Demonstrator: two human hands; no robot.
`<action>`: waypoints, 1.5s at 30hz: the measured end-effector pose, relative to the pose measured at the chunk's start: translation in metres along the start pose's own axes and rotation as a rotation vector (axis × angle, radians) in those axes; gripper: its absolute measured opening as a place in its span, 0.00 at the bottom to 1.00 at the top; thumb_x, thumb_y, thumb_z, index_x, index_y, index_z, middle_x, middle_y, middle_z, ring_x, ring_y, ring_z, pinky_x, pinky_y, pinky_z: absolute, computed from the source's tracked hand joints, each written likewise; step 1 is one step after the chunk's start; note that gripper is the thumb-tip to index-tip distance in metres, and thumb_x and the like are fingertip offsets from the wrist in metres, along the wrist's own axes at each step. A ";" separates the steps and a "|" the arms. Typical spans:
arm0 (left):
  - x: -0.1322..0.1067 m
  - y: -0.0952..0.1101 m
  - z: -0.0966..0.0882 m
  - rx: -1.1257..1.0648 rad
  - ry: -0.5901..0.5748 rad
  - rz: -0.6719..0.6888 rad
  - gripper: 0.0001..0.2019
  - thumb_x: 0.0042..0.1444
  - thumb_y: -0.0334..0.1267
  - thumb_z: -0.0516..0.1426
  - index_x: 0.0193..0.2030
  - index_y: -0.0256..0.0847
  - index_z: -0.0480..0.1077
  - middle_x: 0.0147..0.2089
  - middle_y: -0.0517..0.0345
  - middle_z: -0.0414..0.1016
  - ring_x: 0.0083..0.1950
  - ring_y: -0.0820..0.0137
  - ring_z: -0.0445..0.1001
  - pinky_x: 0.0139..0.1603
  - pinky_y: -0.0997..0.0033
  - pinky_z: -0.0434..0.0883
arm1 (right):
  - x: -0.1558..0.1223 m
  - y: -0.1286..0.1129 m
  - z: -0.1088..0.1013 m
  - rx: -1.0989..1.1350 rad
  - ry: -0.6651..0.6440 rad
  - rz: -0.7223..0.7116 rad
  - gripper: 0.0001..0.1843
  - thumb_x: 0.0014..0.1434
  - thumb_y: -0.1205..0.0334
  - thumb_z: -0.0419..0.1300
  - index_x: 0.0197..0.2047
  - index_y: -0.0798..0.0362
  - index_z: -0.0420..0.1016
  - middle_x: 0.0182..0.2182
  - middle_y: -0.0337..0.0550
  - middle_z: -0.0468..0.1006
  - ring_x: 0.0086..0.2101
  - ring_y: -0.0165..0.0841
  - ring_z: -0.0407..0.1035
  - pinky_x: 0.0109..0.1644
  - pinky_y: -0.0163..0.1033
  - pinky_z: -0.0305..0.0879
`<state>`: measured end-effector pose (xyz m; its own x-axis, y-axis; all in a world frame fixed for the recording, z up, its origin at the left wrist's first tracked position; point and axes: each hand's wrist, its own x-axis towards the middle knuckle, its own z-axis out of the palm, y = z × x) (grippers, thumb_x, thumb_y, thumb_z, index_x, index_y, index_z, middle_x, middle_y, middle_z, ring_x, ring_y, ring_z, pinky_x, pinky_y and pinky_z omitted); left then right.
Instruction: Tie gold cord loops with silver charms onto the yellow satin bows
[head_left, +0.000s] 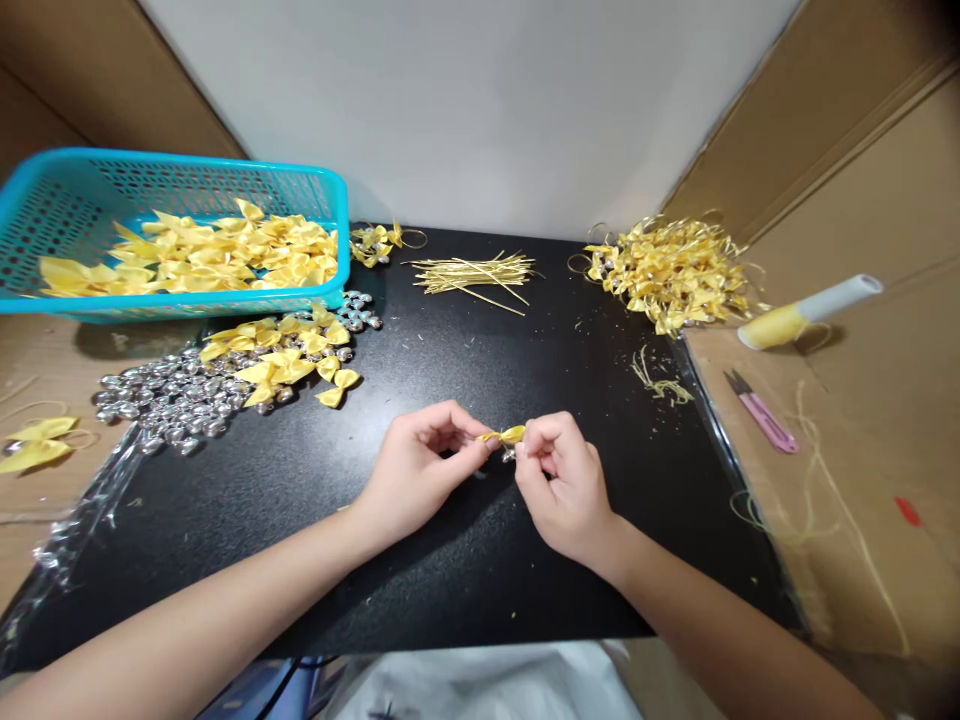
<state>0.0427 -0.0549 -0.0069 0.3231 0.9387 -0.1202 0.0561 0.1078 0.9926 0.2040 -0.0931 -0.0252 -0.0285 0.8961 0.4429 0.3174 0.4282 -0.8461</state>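
Just above the black table, my left hand point(427, 460) pinches one side of a small yellow ribbon bow point(513, 435) between thumb and fingertips. My right hand point(562, 480) is closed at the bow's other side, its fingers curled in. A silver bell-like bead point(508, 454) hangs below the bow's middle, between the two hands. Whether the right fingers grip the ribbon, the bead or a thin cord is hard to make out. Beyond the hands lies a bundle of gold cords point(474, 275).
A turquoise basket point(225, 302) of yellow bows stands at the back left. Silver beads point(169, 395) and loose bows point(274, 372) lie before it. At the back right is a heap of corded bows point(675, 275); pink snips point(761, 410) and a tube point(810, 312) sit on the cardboard.
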 end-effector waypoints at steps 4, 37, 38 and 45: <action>0.000 0.000 0.000 -0.005 0.006 0.005 0.05 0.49 0.33 0.65 0.27 0.37 0.74 0.26 0.60 0.79 0.27 0.76 0.75 0.30 0.80 0.71 | 0.001 -0.001 0.000 -0.007 0.005 -0.010 0.12 0.56 0.76 0.52 0.36 0.48 0.58 0.27 0.32 0.65 0.23 0.22 0.64 0.25 0.25 0.61; -0.001 0.001 0.001 0.002 0.019 -0.017 0.06 0.48 0.34 0.65 0.26 0.37 0.74 0.26 0.58 0.80 0.27 0.75 0.75 0.29 0.79 0.70 | 0.000 -0.002 0.001 -0.055 0.017 -0.058 0.12 0.56 0.76 0.52 0.36 0.48 0.57 0.27 0.32 0.65 0.23 0.22 0.64 0.26 0.25 0.64; -0.001 0.000 0.001 0.005 0.018 -0.018 0.06 0.48 0.34 0.65 0.26 0.37 0.74 0.26 0.58 0.80 0.27 0.75 0.75 0.29 0.79 0.71 | 0.000 -0.002 0.001 -0.056 0.017 -0.057 0.12 0.56 0.75 0.52 0.36 0.48 0.57 0.27 0.32 0.65 0.23 0.22 0.64 0.26 0.25 0.64; -0.001 0.001 0.001 0.020 0.011 -0.004 0.05 0.49 0.35 0.65 0.27 0.37 0.74 0.27 0.58 0.80 0.27 0.74 0.75 0.30 0.78 0.71 | -0.001 -0.002 0.001 -0.070 0.021 -0.064 0.11 0.56 0.75 0.52 0.36 0.48 0.57 0.26 0.32 0.66 0.24 0.24 0.66 0.26 0.26 0.66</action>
<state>0.0431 -0.0557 -0.0062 0.3126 0.9417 -0.1241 0.0764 0.1053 0.9915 0.2019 -0.0948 -0.0239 -0.0312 0.8641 0.5024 0.3808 0.4750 -0.7933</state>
